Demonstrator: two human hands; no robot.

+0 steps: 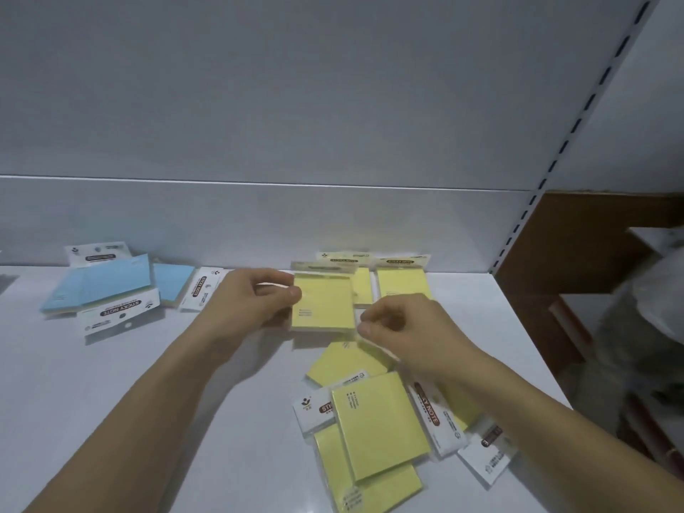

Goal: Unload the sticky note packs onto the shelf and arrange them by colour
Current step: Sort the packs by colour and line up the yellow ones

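On the white shelf (185, 401) my left hand (251, 301) pinches the left edge of a yellow sticky note pack (324, 303), held flat just above the shelf. My right hand (399, 327) hovers at that pack's lower right corner with its fingers curled; whether it touches the wrapper I cannot tell. Two more yellow packs (401, 281) lie against the back wall. A loose heap of several yellow packs (377, 423) lies nearer me, partly under my right forearm. Blue packs (100, 285) lie at the back left.
The shelf's back panel (259, 220) rises right behind the packs. A slotted upright (518, 231) marks the shelf's right end. Beyond it stand brown shelving (592, 246) and blurred white bags.
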